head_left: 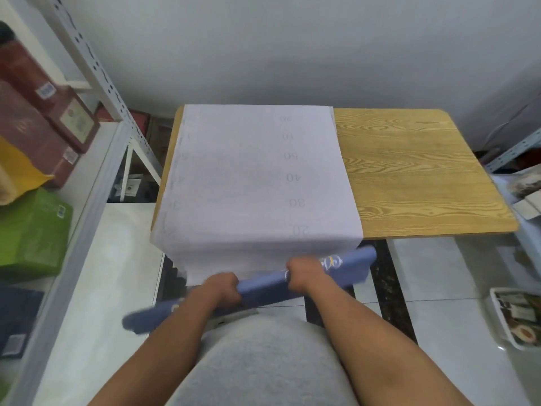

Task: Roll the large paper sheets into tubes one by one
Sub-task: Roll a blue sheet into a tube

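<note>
Both fists clench blue rolled paper tube (263, 284), left hand (223, 290), right hand (304, 272), off near edge of wood-grain table (409, 171). White sheet (257, 177) mostly flat: I judge rolling barely started; next, wind forward evenly.

Lying across the desk's (409, 171) left part, paper sheet (257, 171) hanging over the near edge; rolled end (263, 284) sitting nearer, shelf (96, 159) standing left.

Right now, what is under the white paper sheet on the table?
The white paper sheet lies on the wooden table, whose left strip and right half show. Anything between the sheet and the table is covered.
</note>
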